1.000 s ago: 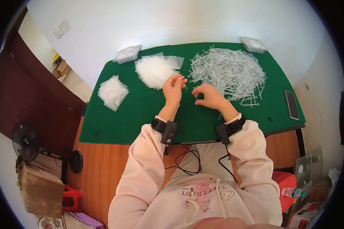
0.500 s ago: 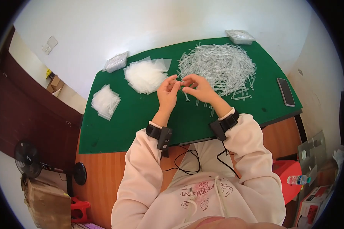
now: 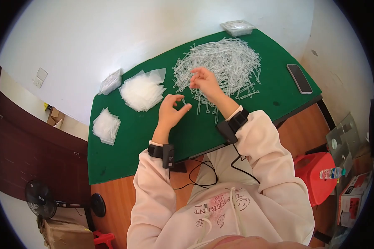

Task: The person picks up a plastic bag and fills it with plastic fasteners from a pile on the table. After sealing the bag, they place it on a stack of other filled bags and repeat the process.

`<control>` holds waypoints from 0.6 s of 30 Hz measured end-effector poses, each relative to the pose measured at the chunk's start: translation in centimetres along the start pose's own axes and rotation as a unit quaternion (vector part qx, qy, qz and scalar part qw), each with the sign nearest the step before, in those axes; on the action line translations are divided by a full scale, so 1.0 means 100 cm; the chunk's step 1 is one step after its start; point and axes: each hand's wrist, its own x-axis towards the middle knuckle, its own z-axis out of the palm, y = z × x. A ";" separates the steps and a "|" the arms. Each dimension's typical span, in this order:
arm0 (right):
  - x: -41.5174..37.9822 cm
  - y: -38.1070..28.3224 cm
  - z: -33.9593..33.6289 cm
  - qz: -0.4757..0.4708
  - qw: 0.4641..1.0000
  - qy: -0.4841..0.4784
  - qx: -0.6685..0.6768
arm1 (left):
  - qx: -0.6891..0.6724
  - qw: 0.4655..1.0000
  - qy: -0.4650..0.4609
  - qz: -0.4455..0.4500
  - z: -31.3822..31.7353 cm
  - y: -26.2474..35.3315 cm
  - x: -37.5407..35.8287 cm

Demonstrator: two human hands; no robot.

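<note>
My left hand (image 3: 169,113) is over the green table, its thumb and forefinger spread apart with nothing held between them. A single clear plastic stick (image 3: 184,101) shows in the gap beside those fingertips, apparently lying on the cloth. My right hand (image 3: 206,84) hovers at the near left side of a big heap of clear plastic sticks with looped ends (image 3: 228,62). Its fingers are loosely bent and apart, and I see nothing in them. Left of the heap lies a fanned pile of translucent plastic bags (image 3: 140,92).
A smaller stack of bags (image 3: 106,126) lies at the table's left. Clear packs stand at the back left (image 3: 110,81) and back right (image 3: 238,28). A phone (image 3: 299,79) rests near the right edge of the green tabletop (image 3: 129,155). Black cables (image 3: 203,174) hang below.
My hands were together, fingertips meeting; now they are apart, the left lower and left, the right up by the heap. The whole view has also turned and shifted.
</note>
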 end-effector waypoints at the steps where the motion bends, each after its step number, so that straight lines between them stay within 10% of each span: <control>1: 0.002 0.000 -0.005 0.005 0.998 0.043 0.045 | 0.084 0.995 -0.038 0.041 -0.002 0.011 -0.003; 11: 0.005 -0.002 -0.004 0.002 0.996 0.084 -0.004 | 0.178 0.966 -0.015 0.188 -0.003 0.019 0.003; 14: 0.002 -0.005 0.003 -0.003 1.000 0.030 0.003 | 0.069 0.985 0.089 0.129 -0.013 0.045 0.010; 18: -0.009 -0.015 0.013 0.144 0.982 -0.114 0.035 | 0.010 0.999 -0.010 0.040 -0.027 0.058 0.035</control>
